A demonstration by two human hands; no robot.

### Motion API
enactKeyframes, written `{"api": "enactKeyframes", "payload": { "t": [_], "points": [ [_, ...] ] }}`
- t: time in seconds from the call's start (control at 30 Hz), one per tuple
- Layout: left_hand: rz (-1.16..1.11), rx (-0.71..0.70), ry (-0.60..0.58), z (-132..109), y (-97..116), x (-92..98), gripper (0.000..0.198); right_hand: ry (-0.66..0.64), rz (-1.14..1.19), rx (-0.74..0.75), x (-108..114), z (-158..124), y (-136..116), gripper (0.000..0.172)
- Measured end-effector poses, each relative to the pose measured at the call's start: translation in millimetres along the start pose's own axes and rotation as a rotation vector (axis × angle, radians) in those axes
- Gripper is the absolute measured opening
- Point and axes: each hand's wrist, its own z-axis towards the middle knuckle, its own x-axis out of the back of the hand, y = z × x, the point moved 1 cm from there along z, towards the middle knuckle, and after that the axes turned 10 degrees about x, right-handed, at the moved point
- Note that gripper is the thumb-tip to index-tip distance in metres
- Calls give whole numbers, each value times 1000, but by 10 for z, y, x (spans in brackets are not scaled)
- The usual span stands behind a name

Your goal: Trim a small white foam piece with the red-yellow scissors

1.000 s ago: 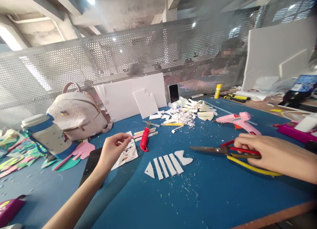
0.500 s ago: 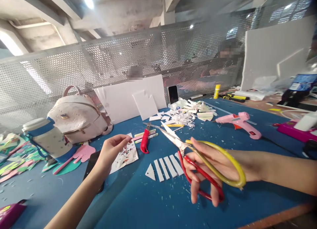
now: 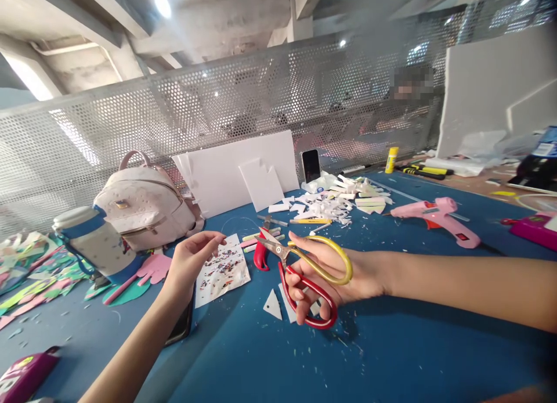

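Observation:
My right hand (image 3: pixel 319 275) is closed on a pair of scissors (image 3: pixel 285 251), one handle yellow and the other red. Their blades are parted and point away to the left, in front of a red-handled utility knife (image 3: pixel 261 258). Beneath that hand lie white foam pieces, among them a triangle with a small hole (image 3: pixel 272 305); the strips beside it are mostly covered. My left hand (image 3: pixel 194 258) hovers at the edge of a white sheet sprinkled with coloured specks (image 3: pixel 224 275). Its thumb and fingers are pinched together, and whatever is between them is too small to make out.
White scraps (image 3: pixel 326 202) are heaped at the back, near a pink glue gun (image 3: pixel 444 217) and a standing phone (image 3: pixel 310 166). A bottle (image 3: pixel 96 243) and a backpack (image 3: pixel 145 208) stand on the left. A dark phone (image 3: pixel 181 327) lies under my left wrist.
My right hand has moved left and away from me with the scissors, whose tips now overlap the red knife. The foam strips are now mostly hidden. My left hand stays pinched near the speckled sheet.

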Motion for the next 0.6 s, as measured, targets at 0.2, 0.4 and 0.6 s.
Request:
{"api": "enactKeyframes", "payload": {
  "t": [0.2,0.4,0.6],
  "points": [
    [-41,0,44,-18,34,49,46,-18,30,1,84,120,-37,73],
    [-76,-19,77,-2,50,59,49,15,56,18,55,254,-53,75],
    [-77,-20,108,5,45,85,47,36,91,32,11,396,-68,69]
  ]
}}
